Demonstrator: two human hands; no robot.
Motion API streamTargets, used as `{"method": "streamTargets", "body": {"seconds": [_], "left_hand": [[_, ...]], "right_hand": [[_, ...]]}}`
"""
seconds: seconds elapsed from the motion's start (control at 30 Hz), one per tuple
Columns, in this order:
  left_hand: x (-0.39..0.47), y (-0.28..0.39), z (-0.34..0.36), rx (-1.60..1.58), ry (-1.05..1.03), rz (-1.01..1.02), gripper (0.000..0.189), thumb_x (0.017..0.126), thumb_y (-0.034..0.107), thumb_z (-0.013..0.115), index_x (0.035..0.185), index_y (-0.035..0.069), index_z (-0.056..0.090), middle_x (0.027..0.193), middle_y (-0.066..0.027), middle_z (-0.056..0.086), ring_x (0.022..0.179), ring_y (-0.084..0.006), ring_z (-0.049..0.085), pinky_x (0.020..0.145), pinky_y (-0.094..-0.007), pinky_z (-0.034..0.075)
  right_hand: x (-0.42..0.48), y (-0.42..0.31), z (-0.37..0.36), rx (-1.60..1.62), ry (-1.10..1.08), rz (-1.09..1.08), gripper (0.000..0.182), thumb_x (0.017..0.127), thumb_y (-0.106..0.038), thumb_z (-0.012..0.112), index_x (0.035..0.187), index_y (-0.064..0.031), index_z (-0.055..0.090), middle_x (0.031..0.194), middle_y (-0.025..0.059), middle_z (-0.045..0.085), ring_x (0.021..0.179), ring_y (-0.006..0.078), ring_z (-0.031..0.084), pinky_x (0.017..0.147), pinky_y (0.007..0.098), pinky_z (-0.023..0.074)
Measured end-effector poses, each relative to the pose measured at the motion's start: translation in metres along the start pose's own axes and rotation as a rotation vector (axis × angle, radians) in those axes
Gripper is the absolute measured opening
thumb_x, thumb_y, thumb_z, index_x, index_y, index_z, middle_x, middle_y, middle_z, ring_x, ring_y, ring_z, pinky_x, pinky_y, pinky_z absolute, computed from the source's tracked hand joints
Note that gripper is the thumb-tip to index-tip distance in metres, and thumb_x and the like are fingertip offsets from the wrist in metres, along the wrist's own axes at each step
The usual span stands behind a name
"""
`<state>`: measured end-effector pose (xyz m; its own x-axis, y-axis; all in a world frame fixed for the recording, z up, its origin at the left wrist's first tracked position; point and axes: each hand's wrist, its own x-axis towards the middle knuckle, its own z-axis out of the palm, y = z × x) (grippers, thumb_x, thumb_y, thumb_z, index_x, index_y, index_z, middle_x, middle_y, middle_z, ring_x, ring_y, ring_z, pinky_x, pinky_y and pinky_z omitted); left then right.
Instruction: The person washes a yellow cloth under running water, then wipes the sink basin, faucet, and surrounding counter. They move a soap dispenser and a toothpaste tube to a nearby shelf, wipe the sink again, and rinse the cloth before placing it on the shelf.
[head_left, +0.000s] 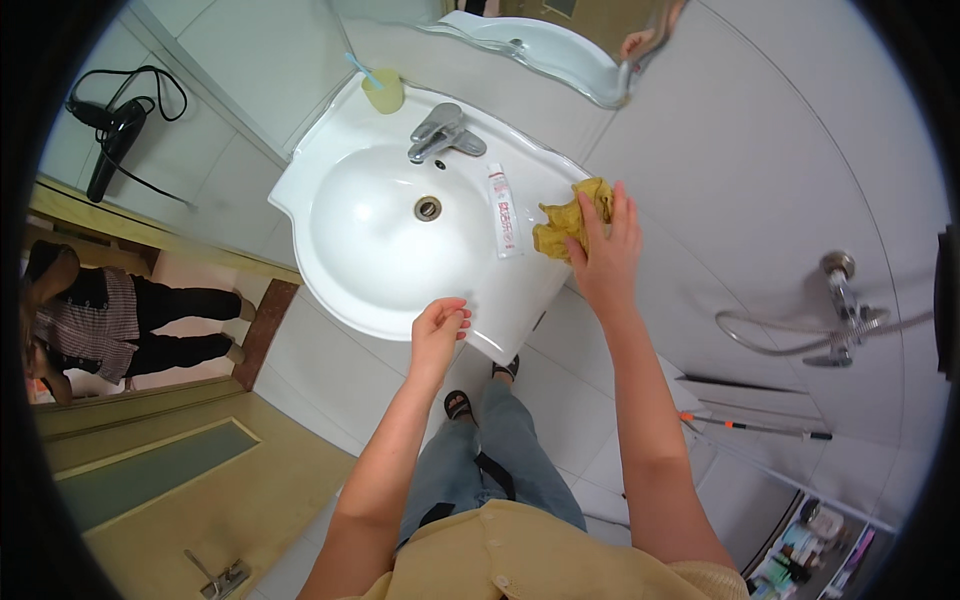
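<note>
My right hand (609, 251) is on a crumpled yellow cloth (561, 222), with thumb and forefinger against it and the other fingers stretched along its right side. The cloth lies on the right ledge of a white ceramic washbasin (517, 319). Loosely curled, my left hand (438, 327) hovers by the basin's front rim, and nothing shows in it. Between the bowl and the cloth lies a white toothpaste tube (505, 214) with red print. A chrome faucet (442, 133) stands at the back, above the round drain (427, 208).
At the basin's back left corner is a yellow-green cup (384, 91) with a blue toothbrush (363, 70). A black hair dryer (118, 139) hangs on the left wall. A shower mixer (844, 311) projects at right. Another person (135, 319) stands beyond the doorway.
</note>
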<state>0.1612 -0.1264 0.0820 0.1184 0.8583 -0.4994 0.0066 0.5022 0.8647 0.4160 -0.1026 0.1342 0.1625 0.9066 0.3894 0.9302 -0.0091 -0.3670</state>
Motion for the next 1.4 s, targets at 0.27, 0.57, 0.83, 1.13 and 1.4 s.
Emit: {"method": "streamTargets", "body": {"seconds": [0.27,0.57,0.83,1.13,1.4], "left_hand": [[0.132,0.021,0.106,0.794,0.363,0.341,0.052,0.083,0.026,0.067,0.126,0.002,0.050,0.117,-0.0160,0.055,0.098,-0.0294,0.061,0.077,-0.0398,0.052],[0.113,-0.037,0.057,0.490,0.414,0.385,0.052,0.079,0.010,0.060,0.128,-0.005,0.050,0.108,-0.0211,0.064,0.094,-0.0318,0.065,0.081,-0.0393,0.052],[0.068,-0.046,-0.013,0.202,0.512,0.399,0.048,0.082,-0.001,0.057,0.130,-0.006,0.050,0.088,-0.0056,0.058,0.076,-0.0114,0.056,0.072,-0.0254,0.048],[0.074,-0.050,-0.022,-0.073,0.450,0.367,0.047,0.086,-0.001,0.055,0.132,-0.006,0.047,0.085,-0.0043,0.057,0.064,-0.0090,0.054,0.056,-0.0233,0.047],[0.072,-0.054,-0.034,-0.044,0.421,0.369,0.046,0.087,0.000,0.054,0.133,-0.004,0.046,0.086,-0.0041,0.056,0.061,-0.0078,0.052,0.050,-0.0221,0.046]], "right_hand": [[0.015,0.055,0.135,-0.056,-0.178,-0.027,0.036,0.088,-0.011,0.061,0.123,-0.0081,0.058,0.139,0.0152,0.044,0.128,0.0373,0.041,0.105,0.0475,0.0363],[0.117,0.037,0.155,0.373,-0.046,-0.090,0.024,0.088,-0.009,0.058,0.112,-0.0058,0.062,0.123,0.0151,0.057,0.119,0.0363,0.049,0.098,0.0426,0.0431],[0.110,0.040,0.179,-0.004,-0.385,-0.241,0.068,0.088,-0.036,0.061,0.146,-0.0110,0.036,0.137,0.0127,0.051,0.124,0.0314,0.048,0.109,0.0454,0.0326],[0.061,0.049,0.160,-0.137,-0.265,-0.091,0.068,0.091,-0.038,0.057,0.143,0.0000,0.037,0.143,0.0195,0.044,0.129,0.0375,0.042,0.107,0.0505,0.0301],[-0.072,-0.017,0.075,0.015,-0.815,-0.365,0.070,0.080,-0.033,0.066,0.139,-0.0037,0.042,0.143,0.0197,0.043,0.128,0.0381,0.043,0.109,0.0539,0.0279]]}}
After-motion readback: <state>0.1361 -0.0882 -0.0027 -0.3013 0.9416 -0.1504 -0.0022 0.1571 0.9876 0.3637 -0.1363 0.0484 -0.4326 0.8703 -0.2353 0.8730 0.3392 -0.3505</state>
